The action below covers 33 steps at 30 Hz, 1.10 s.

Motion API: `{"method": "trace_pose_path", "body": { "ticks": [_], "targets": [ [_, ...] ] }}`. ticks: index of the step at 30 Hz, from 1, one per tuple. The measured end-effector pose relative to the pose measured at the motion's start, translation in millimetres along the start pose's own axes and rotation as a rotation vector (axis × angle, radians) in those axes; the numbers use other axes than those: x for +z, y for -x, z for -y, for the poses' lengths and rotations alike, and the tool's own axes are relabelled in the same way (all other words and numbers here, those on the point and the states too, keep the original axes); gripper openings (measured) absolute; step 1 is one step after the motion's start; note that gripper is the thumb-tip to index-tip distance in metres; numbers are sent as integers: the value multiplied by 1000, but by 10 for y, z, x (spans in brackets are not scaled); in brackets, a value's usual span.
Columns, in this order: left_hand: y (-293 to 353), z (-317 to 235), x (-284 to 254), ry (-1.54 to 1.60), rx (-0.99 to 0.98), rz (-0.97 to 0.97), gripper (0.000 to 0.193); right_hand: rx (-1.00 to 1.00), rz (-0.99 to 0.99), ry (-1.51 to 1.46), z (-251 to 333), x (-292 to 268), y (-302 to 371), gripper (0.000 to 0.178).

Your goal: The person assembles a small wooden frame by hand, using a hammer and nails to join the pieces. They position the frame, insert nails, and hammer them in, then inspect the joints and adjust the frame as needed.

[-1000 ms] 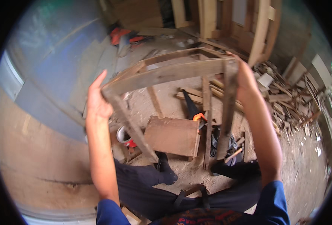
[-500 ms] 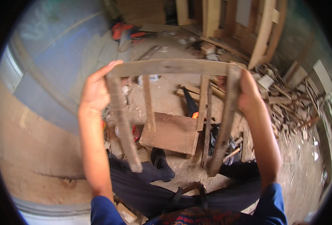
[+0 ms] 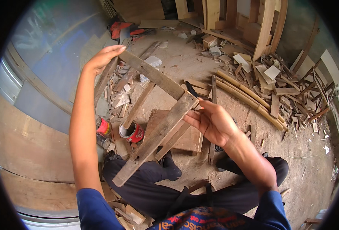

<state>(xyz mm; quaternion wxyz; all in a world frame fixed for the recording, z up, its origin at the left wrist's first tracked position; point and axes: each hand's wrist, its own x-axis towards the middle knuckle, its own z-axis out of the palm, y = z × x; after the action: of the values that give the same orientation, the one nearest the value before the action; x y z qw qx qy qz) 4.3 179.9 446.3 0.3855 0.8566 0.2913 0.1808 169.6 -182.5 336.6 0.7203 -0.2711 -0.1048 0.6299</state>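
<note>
A small wooden frame [image 3: 154, 74] of weathered slats, with several leg-like pieces hanging down from it, is held tilted in front of me. My left hand [image 3: 103, 58] is closed around its far left corner, thumb lying along the top slat. At the lower right corner, where two slats meet, my right hand [image 3: 218, 122] grips the joint between thumb and fingers. Beneath the frame a low brown wooden box or stool [image 3: 192, 142] stands on the floor, partly covered by the slats. Part of a black tool [image 3: 190, 89] shows just beyond the corner in my right hand.
A red can [image 3: 135, 135] stands left of the box, another can [image 3: 103, 125] beside it. Long poles [image 3: 250, 96] lie to the right, before a heap of wood scraps [image 3: 288, 91]. Planks [image 3: 267, 34] lean at the back; a panel wall [image 3: 35, 142] runs along the left.
The frame has turned and tilted: its right corner has swung down and toward me, with my right hand moving lower and inward. My left hand has risen slightly with its corner.
</note>
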Motion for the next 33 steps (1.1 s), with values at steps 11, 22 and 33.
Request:
{"method": "trace_pose_path", "body": {
  "ticks": [11,22,33],
  "targets": [
    [-1148,539,964,-210,137,175,56,-12,-198,-284,-515,-567,-253,37],
    [-1247,643,1662,-480,135,57,75,60,-126,-247,-565,-983,-266,55],
    [612,-497,2021,-235,90,445,52,-111,-488,-69,-475,-2643,-189,19]
  ]
}}
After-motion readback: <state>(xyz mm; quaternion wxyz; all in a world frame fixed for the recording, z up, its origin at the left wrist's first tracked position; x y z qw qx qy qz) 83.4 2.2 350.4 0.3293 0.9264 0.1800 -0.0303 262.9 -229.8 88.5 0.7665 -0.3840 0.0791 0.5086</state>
